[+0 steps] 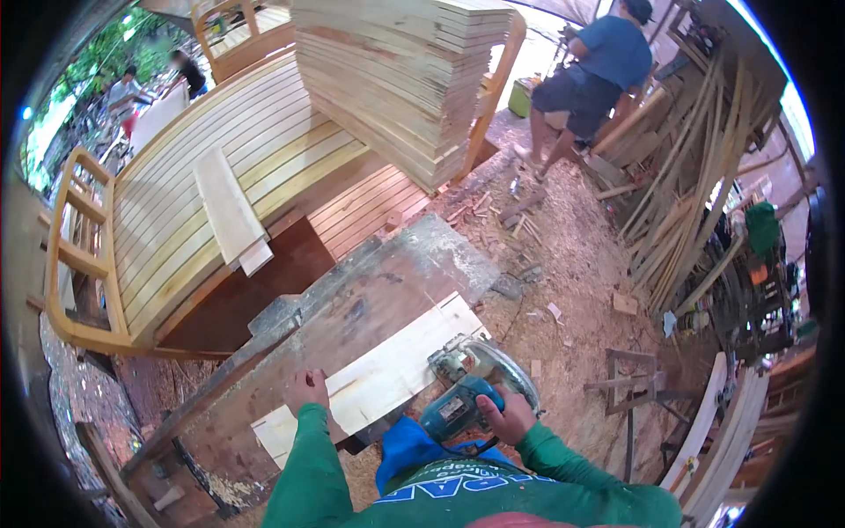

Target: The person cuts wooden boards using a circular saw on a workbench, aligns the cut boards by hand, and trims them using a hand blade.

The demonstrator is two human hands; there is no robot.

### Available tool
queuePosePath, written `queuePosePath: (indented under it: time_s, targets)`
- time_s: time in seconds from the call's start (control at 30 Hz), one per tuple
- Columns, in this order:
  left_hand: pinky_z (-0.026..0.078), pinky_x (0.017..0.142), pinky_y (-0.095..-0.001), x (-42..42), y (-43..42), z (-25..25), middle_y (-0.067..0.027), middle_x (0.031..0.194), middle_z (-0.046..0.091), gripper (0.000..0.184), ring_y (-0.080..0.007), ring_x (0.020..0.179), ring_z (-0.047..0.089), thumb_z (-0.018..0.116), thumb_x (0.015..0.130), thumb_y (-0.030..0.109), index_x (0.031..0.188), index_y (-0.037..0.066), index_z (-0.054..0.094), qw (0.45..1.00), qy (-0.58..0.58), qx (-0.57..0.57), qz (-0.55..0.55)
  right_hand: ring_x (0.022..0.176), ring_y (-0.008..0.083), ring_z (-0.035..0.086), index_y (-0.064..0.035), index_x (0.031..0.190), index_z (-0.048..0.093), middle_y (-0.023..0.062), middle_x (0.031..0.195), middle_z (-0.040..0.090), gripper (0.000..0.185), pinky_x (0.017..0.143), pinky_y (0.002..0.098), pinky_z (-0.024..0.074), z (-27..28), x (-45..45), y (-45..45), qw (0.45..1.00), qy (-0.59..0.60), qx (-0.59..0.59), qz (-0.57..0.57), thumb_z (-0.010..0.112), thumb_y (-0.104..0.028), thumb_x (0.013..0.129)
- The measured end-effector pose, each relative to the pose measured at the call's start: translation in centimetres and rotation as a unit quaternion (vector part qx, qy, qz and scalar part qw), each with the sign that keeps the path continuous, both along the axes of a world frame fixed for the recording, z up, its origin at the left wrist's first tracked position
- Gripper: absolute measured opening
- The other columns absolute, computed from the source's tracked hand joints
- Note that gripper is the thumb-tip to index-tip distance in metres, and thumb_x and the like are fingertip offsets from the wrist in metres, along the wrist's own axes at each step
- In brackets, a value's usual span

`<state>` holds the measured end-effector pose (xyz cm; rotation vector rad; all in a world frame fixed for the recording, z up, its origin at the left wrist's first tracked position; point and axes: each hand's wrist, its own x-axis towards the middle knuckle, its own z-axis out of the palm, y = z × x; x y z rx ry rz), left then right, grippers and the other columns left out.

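Right hand: the right hand [512,415] is wrapped firmly round the rear handle of a blue circular saw [451,408], fingers closed about it.
Left hand: the left hand [308,387] has its fingers curled at the far edge of the pale board [387,368], toward the board's left part; whether it pinches or only presses, I cannot tell.
Saw to board: the saw sits at the near right part of the board, its round blade guard [503,365] on the side away from the left hand (whether the blade meets wood is hidden under the housing).
Board from the grip: forward and to the left of the right hand, flat on the worktable [400,280].
Long axis: slants from lower left, near the left forearm, to upper right, beyond the saw.
Nearer hand: the left, right at the wood; the right hand is held off it by the saw's body.
Key relation, as I judge it: saw near the right end, left hand well apart toward the other.
Beyond the table: a slatted bench [198,189], bearing a loose plank [227,201] and a tall stack of slats [387,88].
Right side: sawdust-strewn floor [563,242], long wood strips [691,189] leaning in a heap, a seated person [607,55] farther back.
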<state>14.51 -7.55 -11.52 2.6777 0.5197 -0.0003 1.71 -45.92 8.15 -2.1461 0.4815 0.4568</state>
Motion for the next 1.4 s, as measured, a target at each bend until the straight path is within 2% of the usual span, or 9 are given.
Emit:
queuePosePath:
  time_s: [0.13, 0.33, 0.43, 0.67, 0.83, 0.93, 1.13, 1.23, 1.4]
  targets:
    - [0.052, 0.085, -0.0478, 0.1, -0.4, 0.4, -0.0111, 0.103, 0.066, 0.034, -0.0343, 0.096, 0.066, 0.063, 0.092, 0.043, 0.090, 0.010, 0.069, 0.999, 0.007, 0.034, 0.006, 0.086, 0.0421, 0.074, -0.0024, 0.114, 0.066, 0.0241, 0.086, 0.073, 0.063, 0.078, 0.0497, 0.0561, -0.6, -0.3, -0.1, 1.000, -0.007, 0.002, 0.004, 0.056, -0.063, 0.100]
    - [0.053, 0.080, -0.0512, 0.3, 0.1, -0.8, -0.0130, 0.092, 0.069, 0.031, -0.0360, 0.087, 0.068, 0.066, 0.091, 0.040, 0.089, 0.010, 0.069, 0.999, 0.031, -0.032, 0.031, 0.088, 0.0436, 0.073, -0.0025, 0.115, 0.066, 0.0252, 0.090, 0.073, 0.065, 0.081, 0.0502, 0.0559, -0.8, -0.6, -0.2, 0.999, -0.027, 0.026, -0.011, 0.056, -0.065, 0.100]
    - [0.053, 0.078, -0.0514, 0.4, 0.4, -1.4, -0.0140, 0.090, 0.071, 0.030, -0.0364, 0.087, 0.069, 0.066, 0.091, 0.039, 0.089, 0.009, 0.069, 0.998, 0.041, -0.044, 0.033, 0.089, 0.0439, 0.073, -0.0023, 0.116, 0.066, 0.0255, 0.091, 0.073, 0.066, 0.082, 0.0506, 0.0557, -0.3, -0.4, -0.1, 0.999, -0.001, 0.033, -0.017, 0.055, -0.066, 0.100]
    - [0.053, 0.077, -0.0513, 0.3, 0.8, -2.8, -0.0134, 0.090, 0.073, 0.032, -0.0365, 0.085, 0.070, 0.065, 0.091, 0.042, 0.096, 0.011, 0.068, 0.997, 0.045, -0.052, 0.043, 0.096, 0.0438, 0.072, -0.0012, 0.122, 0.067, 0.0267, 0.099, 0.073, 0.071, 0.087, 0.0502, 0.0550, -0.2, -0.4, 0.1, 1.000, -0.005, 0.022, -0.018, 0.053, -0.067, 0.100]
    - [0.054, 0.078, -0.0501, 0.1, 0.2, -1.4, -0.0123, 0.092, 0.075, 0.033, -0.0357, 0.086, 0.071, 0.063, 0.091, 0.044, 0.098, 0.012, 0.068, 0.995, 0.060, -0.067, 0.049, 0.097, 0.0438, 0.072, -0.0016, 0.123, 0.067, 0.0266, 0.100, 0.073, 0.072, 0.088, 0.0502, 0.0548, -0.5, -0.4, 0.0, 0.999, -0.015, 0.024, -0.017, 0.053, -0.068, 0.100]
    - [0.055, 0.082, -0.0502, 0.3, 0.0, 0.0, -0.0121, 0.098, 0.076, 0.035, -0.0357, 0.092, 0.073, 0.062, 0.092, 0.045, 0.106, 0.013, 0.071, 0.993, 0.102, -0.053, 0.038, 0.095, 0.0433, 0.072, -0.0020, 0.122, 0.067, 0.0260, 0.098, 0.073, 0.072, 0.088, 0.0504, 0.0548, -0.2, -0.3, -0.1, 1.000, 0.006, 0.017, -0.009, 0.052, -0.069, 0.099]
    - [0.053, 0.095, -0.0541, 0.1, 0.2, -1.3, -0.0154, 0.116, 0.075, 0.055, -0.0398, 0.107, 0.071, 0.061, 0.093, 0.048, 0.139, 0.019, 0.063, 0.998, 0.040, -0.034, 0.035, 0.093, 0.0420, 0.073, -0.0025, 0.121, 0.068, 0.0247, 0.095, 0.074, 0.074, 0.086, 0.0499, 0.0550, -0.2, -0.3, 0.0, 1.000, 0.004, 0.013, -0.009, 0.051, -0.071, 0.099]
    - [0.052, 0.097, -0.0542, 0.2, -0.3, 0.2, -0.0180, 0.120, 0.074, 0.061, -0.0410, 0.110, 0.070, 0.061, 0.092, 0.048, 0.146, 0.021, 0.058, 0.996, 0.074, -0.024, 0.039, 0.092, 0.0404, 0.074, -0.0030, 0.122, 0.068, 0.0237, 0.095, 0.074, 0.073, 0.086, 0.0486, 0.0552, -0.5, -0.4, -0.1, 1.000, -0.003, 0.021, -0.011, 0.051, -0.070, 0.099]
    - [0.052, 0.098, -0.0534, 0.3, -0.4, 0.7, -0.0194, 0.123, 0.073, 0.061, -0.0403, 0.113, 0.069, 0.062, 0.091, 0.047, 0.146, 0.021, 0.058, 0.994, 0.093, -0.032, 0.044, 0.092, 0.0375, 0.074, -0.0032, 0.122, 0.068, 0.0226, 0.096, 0.074, 0.071, 0.085, 0.0466, 0.0553, 0.0, -0.3, -0.1, 0.999, -0.015, 0.033, -0.005, 0.051, -0.068, 0.100]
